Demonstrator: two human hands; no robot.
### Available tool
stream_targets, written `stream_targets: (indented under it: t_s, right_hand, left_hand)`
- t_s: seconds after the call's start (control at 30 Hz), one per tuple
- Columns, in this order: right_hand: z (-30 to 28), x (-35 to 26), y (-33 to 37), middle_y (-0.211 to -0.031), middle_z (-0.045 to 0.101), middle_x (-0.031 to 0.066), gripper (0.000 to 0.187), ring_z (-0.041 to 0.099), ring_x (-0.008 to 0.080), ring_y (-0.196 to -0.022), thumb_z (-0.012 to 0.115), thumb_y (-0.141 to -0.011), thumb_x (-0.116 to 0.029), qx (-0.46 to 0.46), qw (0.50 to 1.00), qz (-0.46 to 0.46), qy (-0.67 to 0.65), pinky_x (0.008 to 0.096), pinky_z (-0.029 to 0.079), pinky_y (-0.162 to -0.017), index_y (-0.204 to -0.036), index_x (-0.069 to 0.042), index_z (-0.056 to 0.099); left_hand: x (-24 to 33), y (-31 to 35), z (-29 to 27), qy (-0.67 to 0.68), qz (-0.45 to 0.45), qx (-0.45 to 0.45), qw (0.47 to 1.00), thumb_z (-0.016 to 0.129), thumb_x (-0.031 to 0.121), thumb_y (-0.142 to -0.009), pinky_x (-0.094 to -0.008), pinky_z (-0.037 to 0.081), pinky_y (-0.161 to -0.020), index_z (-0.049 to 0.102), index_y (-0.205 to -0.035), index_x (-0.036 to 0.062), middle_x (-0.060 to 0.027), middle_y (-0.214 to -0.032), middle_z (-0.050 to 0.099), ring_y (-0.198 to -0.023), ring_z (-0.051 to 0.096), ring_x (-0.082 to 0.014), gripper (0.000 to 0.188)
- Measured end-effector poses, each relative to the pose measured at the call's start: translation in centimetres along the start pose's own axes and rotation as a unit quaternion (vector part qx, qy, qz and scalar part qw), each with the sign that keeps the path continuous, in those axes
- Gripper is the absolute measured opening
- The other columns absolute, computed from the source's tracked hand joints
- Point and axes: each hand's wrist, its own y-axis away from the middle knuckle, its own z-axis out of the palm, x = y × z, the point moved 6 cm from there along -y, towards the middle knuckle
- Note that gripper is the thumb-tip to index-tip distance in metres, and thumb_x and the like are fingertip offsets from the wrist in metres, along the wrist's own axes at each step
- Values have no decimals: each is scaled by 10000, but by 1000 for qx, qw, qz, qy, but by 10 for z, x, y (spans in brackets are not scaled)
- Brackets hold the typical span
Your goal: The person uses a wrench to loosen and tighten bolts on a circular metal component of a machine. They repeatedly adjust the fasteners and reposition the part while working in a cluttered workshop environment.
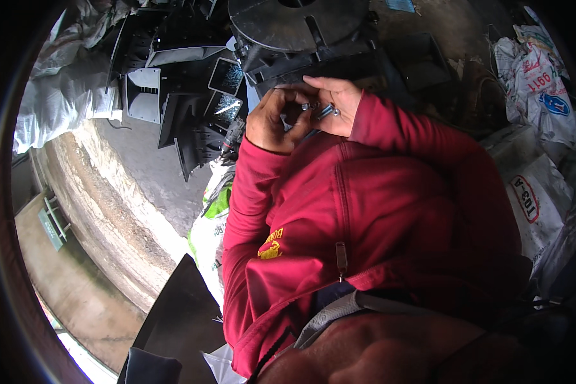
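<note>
My hands meet in front of my chest, below the round dark metal plate (269,29). My left hand (272,121) is closed, its fingertips pinching a small metal bolt (306,107). Several small silvery bolts (327,111) lie in the cupped palm of my right hand (344,101), with its thumb stretched out above. The inner sides of some left fingers are hidden.
Left of the plate stand two black trays with small shiny hardware (226,75). A tool that looks like a power driver (232,136) lies near my left wrist. Black funnel-shaped parts (184,128) are piled at the left. White printed sacks (534,198) line the right side.
</note>
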Motion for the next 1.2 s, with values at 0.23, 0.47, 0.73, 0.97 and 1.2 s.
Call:
stream_targets:
  t_s: [0.23,0.47,0.73,0.97,1.2]
  right_hand:
    - [6,-2,12,-1081,663,77,306,626,200,-1057,644,-891,-252,45,979,-8,201,327,522,-837,-1125,-57,607]
    - [-4,-4,7,-898,610,-30,275,495,26,-596,661,-889,-252,121,964,-8,238,168,331,-487,-1116,-98,644]
    - [-3,3,-35,-596,391,-87,245,312,1,-436,635,-912,-285,122,979,8,161,176,222,-384,-1072,-104,588]
    - [10,7,-45,-563,378,-89,211,313,19,-423,613,-921,-264,131,987,-39,81,188,226,-386,-1052,-100,584]
    - [22,1,-36,-501,310,-100,413,269,19,-399,579,-916,-292,37,997,-34,64,191,220,-384,-1196,8,532]
  left_hand:
    - [-14,3,-23,13,2,26,1000,711,-9,-753,-240,470,-608,608,-937,29,-49,-861,647,-678,582,-107,214]
    - [2,8,-30,-54,46,60,996,730,-2,-744,-221,438,-539,625,-924,48,-39,-837,658,-669,594,-94,215]
    - [-45,24,-60,126,-50,179,974,699,-29,-813,-172,452,-610,592,-995,11,-12,-815,668,-680,584,-33,215]
    - [-74,30,-53,171,-87,194,962,684,-47,-819,-176,449,-645,588,-993,4,-11,-835,647,-712,567,-38,205]
    - [-88,31,-51,184,-67,200,960,644,-82,-835,-185,457,-689,579,-1000,-2,-47,-912,659,-782,588,-64,195]
